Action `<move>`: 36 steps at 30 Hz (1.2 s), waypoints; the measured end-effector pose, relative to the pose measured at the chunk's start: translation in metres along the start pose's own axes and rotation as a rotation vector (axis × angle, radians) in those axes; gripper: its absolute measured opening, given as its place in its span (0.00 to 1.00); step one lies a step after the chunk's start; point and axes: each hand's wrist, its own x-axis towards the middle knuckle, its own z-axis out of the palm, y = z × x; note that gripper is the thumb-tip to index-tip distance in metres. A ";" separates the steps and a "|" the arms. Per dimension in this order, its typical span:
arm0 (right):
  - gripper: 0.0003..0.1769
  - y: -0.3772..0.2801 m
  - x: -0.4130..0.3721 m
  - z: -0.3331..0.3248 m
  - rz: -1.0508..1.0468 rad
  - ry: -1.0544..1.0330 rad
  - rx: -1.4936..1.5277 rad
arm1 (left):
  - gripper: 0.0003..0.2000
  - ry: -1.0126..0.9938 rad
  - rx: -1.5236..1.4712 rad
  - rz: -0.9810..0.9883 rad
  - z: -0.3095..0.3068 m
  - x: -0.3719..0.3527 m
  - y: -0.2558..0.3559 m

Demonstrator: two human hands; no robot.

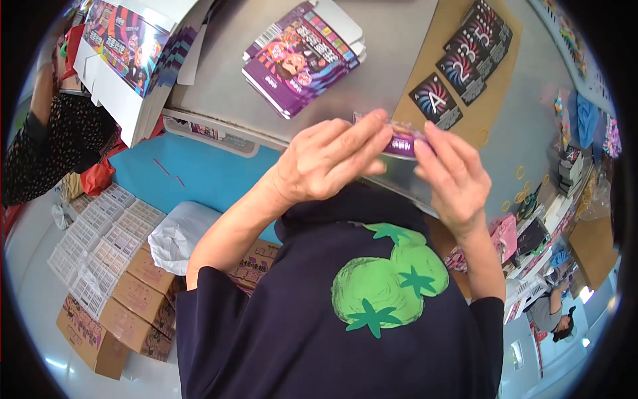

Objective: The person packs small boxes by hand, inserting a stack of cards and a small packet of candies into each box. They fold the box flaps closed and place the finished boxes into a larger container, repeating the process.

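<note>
My left hand [332,158] and my right hand [456,174] are closed on the two ends of a small purple package [403,144] with white lettering, held at the table's near edge. Fingers cover much of it, so its full shape is hidden. Beyond my left hand, flat purple printed cartons [299,60] lie stacked on the grey metal table [389,50]. Past my right hand, black cards [435,101] with bright swirls, marked A, 2, 3 and 5, overlap on a brown board [412,80].
Folded printed cartons [126,40] stand at the upper left, near another person's dark dotted sleeve [60,146]. Rubber bands [522,193] lie at the right. White plastic crates [100,233] and cardboard boxes [136,292] sit at lower left. Another person [555,312] is at far right.
</note>
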 end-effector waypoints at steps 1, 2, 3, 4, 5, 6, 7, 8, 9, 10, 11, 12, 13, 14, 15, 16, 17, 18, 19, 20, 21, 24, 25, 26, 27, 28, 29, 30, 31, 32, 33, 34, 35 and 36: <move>0.18 -0.001 -0.001 0.001 -0.012 -0.008 -0.006 | 0.17 0.023 -0.021 0.035 0.001 -0.001 -0.003; 0.18 -0.003 -0.003 0.003 -0.032 0.009 -0.018 | 0.17 0.037 -0.004 0.054 0.002 -0.003 -0.004; 0.19 -0.003 -0.005 0.006 0.003 0.016 0.036 | 0.17 0.046 0.020 0.065 0.005 -0.005 -0.004; 0.19 -0.002 -0.004 0.008 0.029 0.035 0.079 | 0.18 0.063 0.050 0.092 0.008 -0.003 -0.007; 0.19 0.000 -0.001 0.009 0.060 0.033 0.120 | 0.17 0.058 0.022 0.042 0.009 -0.003 -0.007; 0.18 0.002 0.005 0.007 0.090 0.033 0.160 | 0.17 0.054 -0.008 -0.005 0.008 0.001 -0.009; 0.18 0.008 0.013 0.003 0.045 0.072 0.118 | 0.17 0.093 0.020 0.050 0.004 0.013 -0.016; 0.17 0.014 0.020 -0.003 0.117 0.053 0.199 | 0.16 0.122 -0.038 -0.010 0.000 0.024 -0.021; 0.17 0.020 0.026 -0.008 0.192 0.025 0.288 | 0.16 0.146 -0.100 -0.079 -0.006 0.034 -0.025; 0.16 0.027 0.033 -0.011 0.272 -0.009 0.384 | 0.15 0.164 -0.167 -0.154 -0.012 0.043 -0.030; 0.14 0.036 0.049 -0.021 0.239 0.087 0.338 | 0.15 0.184 -0.153 -0.133 -0.019 0.055 -0.038; 0.13 0.044 0.065 -0.034 0.214 0.178 0.298 | 0.14 0.213 -0.096 -0.158 -0.026 0.067 -0.046; 0.11 0.053 0.082 -0.044 0.236 0.291 0.320 | 0.14 0.240 -0.042 -0.188 -0.033 0.080 -0.054; 0.10 0.061 0.100 -0.051 0.261 0.405 0.344 | 0.13 0.262 0.009 -0.219 -0.039 0.091 -0.062; 0.09 0.063 0.121 -0.060 0.285 0.493 0.344 | 0.13 0.273 0.012 -0.203 -0.042 0.106 -0.070; 0.09 0.069 0.142 -0.066 0.303 0.580 0.342 | 0.12 0.269 -0.062 -0.258 -0.040 0.124 -0.078; 0.09 0.081 0.159 -0.068 0.287 0.586 0.332 | 0.10 0.263 -0.139 -0.314 -0.038 0.143 -0.087; 0.09 0.098 0.177 -0.070 0.253 0.632 0.378 | 0.12 0.250 -0.062 -0.284 -0.036 0.164 -0.101; 0.10 0.114 0.195 -0.069 0.220 0.676 0.426 | 0.13 0.235 0.016 -0.257 -0.033 0.185 -0.118; 0.10 0.130 0.214 -0.065 0.205 0.682 0.420 | 0.14 0.218 0.062 -0.301 -0.025 0.207 -0.138; 0.10 0.146 0.232 -0.060 0.203 0.660 0.422 | 0.16 0.200 0.108 -0.345 -0.015 0.224 -0.157; 0.11 0.170 0.274 -0.047 0.175 0.616 0.349 | 0.20 0.106 0.137 -0.425 0.007 0.251 -0.196; 0.11 0.174 0.285 -0.042 0.164 0.585 0.284 | 0.22 0.048 0.150 -0.471 0.010 0.258 -0.200; 0.11 0.182 0.294 -0.037 0.165 0.593 0.281 | 0.22 0.046 0.151 -0.463 0.013 0.261 -0.205; 0.10 0.191 0.302 -0.031 0.096 0.557 0.216 | 0.23 0.048 0.101 -0.428 0.011 0.260 -0.207; 0.10 0.198 0.307 -0.023 0.035 0.518 0.155 | 0.25 0.044 0.048 -0.398 0.011 0.254 -0.209; 0.10 0.203 0.306 -0.016 -0.020 0.472 0.096 | 0.26 0.036 -0.007 -0.376 0.010 0.250 -0.209; 0.10 0.206 0.304 -0.009 -0.003 0.466 0.104 | 0.26 0.020 -0.013 -0.386 0.010 0.246 -0.210; 0.09 0.208 0.301 -0.002 0.010 0.372 0.048 | 0.26 -0.009 -0.013 -0.402 0.009 0.244 -0.210; 0.08 0.210 0.299 0.004 0.017 0.277 -0.008 | 0.26 -0.034 -0.014 -0.416 0.005 0.245 -0.209; 0.08 0.211 0.298 0.009 0.022 0.180 -0.065 | 0.26 -0.057 -0.015 -0.429 0.001 0.245 -0.206; 0.08 0.207 0.301 0.011 0.028 0.173 -0.060 | 0.26 -0.063 -0.020 -0.437 -0.002 0.246 -0.205; 0.07 0.203 0.308 0.011 -0.025 0.171 -0.140 | 0.25 -0.035 0.025 -0.426 -0.005 0.249 -0.204; 0.07 0.198 0.313 0.009 -0.072 0.166 -0.217 | 0.24 -0.013 0.065 -0.418 -0.007 0.250 -0.201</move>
